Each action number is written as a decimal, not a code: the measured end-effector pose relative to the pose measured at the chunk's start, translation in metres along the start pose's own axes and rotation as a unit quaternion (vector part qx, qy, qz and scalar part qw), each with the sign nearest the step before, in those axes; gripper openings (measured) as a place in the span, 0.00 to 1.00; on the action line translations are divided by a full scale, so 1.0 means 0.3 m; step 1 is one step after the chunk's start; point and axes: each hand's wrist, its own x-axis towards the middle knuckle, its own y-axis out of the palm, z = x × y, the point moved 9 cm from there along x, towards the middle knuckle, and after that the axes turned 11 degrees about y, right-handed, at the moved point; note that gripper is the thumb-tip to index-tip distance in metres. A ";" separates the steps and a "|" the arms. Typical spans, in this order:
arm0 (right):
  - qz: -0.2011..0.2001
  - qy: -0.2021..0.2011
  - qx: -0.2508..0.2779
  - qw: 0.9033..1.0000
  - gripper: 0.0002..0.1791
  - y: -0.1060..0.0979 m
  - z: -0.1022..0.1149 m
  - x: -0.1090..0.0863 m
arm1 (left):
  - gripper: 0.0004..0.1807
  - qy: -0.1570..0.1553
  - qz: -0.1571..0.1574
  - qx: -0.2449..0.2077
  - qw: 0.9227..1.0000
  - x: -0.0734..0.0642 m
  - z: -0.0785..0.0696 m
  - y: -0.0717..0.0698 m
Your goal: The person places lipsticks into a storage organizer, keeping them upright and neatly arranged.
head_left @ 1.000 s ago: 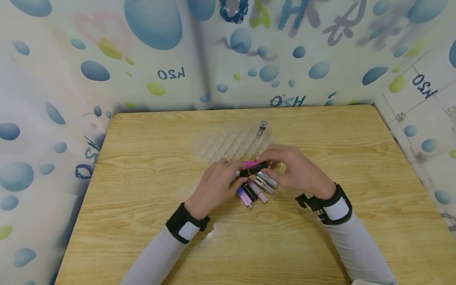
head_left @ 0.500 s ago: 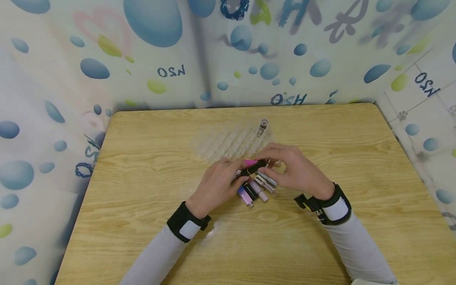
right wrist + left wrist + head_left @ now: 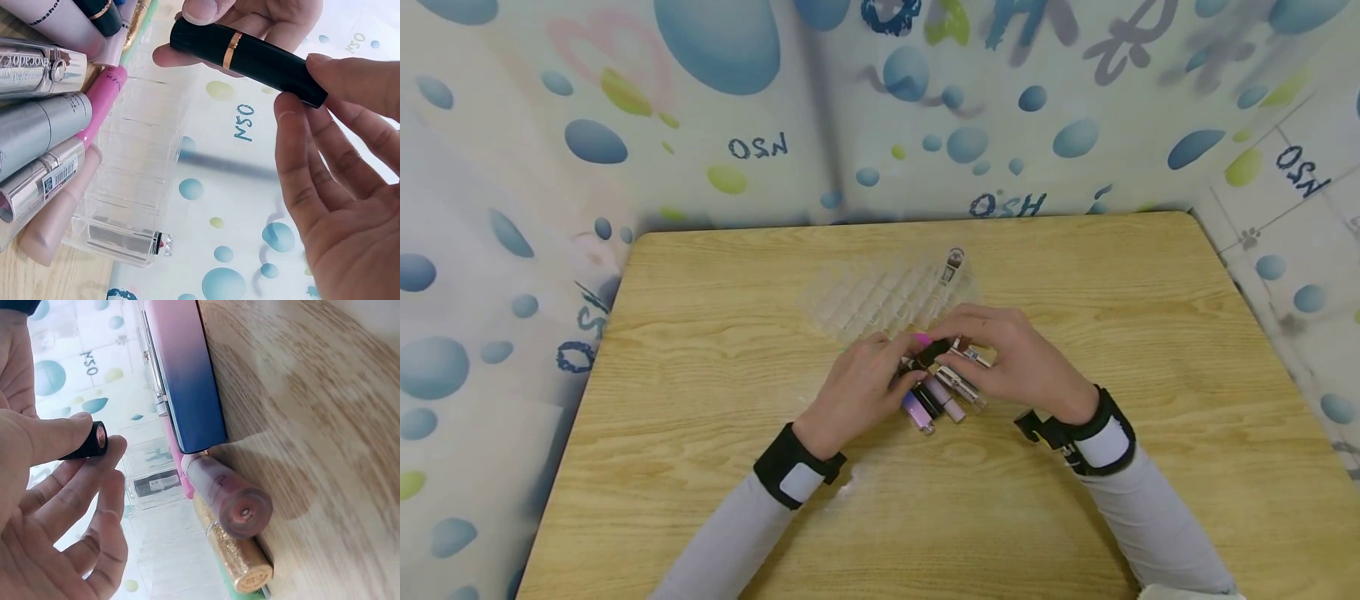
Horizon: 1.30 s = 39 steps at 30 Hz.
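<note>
In head view I have left hand (image 3: 859,379) pinching black tube (image 3: 253,59) at its 8 o'clock end, right hand (image 3: 1018,358) its 2 o'clock end, both part-curled; organizer (image 3: 880,298) at 11, other tubes (image 3: 945,400) at 6.

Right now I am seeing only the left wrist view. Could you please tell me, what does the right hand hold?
Observer: The right wrist view shows the right hand pinching the far end of the black tube.
Operator: Thank you. Has this tube some decoration?
Observer: Yes, a gold band goes around it.
Operator: And in the pile, which thing is hidden from me?
Observer: A grey tube, beside a silver tube with a barcode label.
</note>
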 end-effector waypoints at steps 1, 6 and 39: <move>-0.001 -0.001 0.002 1.000 0.15 0.001 0.002 0.000 | 0.17 0.000 0.000 0.000 1.000 0.000 0.000 -0.001; -0.013 -0.012 0.006 1.000 0.12 0.005 0.010 0.002 | 0.15 -0.010 0.007 -0.009 1.000 0.000 0.005 0.001; -0.144 -0.050 -0.015 0.988 0.11 -0.126 -0.016 0.031 | 0.29 -0.149 -0.026 0.073 0.986 -0.081 0.255 -0.171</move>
